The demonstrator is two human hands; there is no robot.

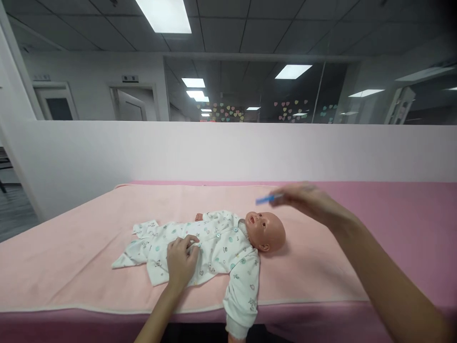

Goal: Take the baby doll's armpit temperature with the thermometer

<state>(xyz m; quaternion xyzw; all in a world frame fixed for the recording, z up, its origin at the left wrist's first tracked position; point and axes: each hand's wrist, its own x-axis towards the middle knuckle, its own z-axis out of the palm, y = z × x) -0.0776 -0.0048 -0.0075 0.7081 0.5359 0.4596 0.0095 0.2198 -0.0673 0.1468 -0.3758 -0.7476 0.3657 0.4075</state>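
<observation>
A baby doll (266, 228) in a white patterned romper (221, 247) lies on its back across a light pink blanket (71, 257), head to the right. My left hand (181, 259) rests on the doll's belly, fingers curled against the romper near the buttons. My right hand (307, 200) hovers above and to the right of the doll's head, blurred by motion. It pinches a thin blue stick-like object (266, 199) whose tip points left over the doll's face. One romper sleeve hangs over the table's front edge.
The blanket lies on a darker pink table cover (403, 214) that runs off to the right. A white partition wall (228, 150) stands right behind the table. Glass office walls with heart stickers and doors lie beyond. Floor shows at the far left.
</observation>
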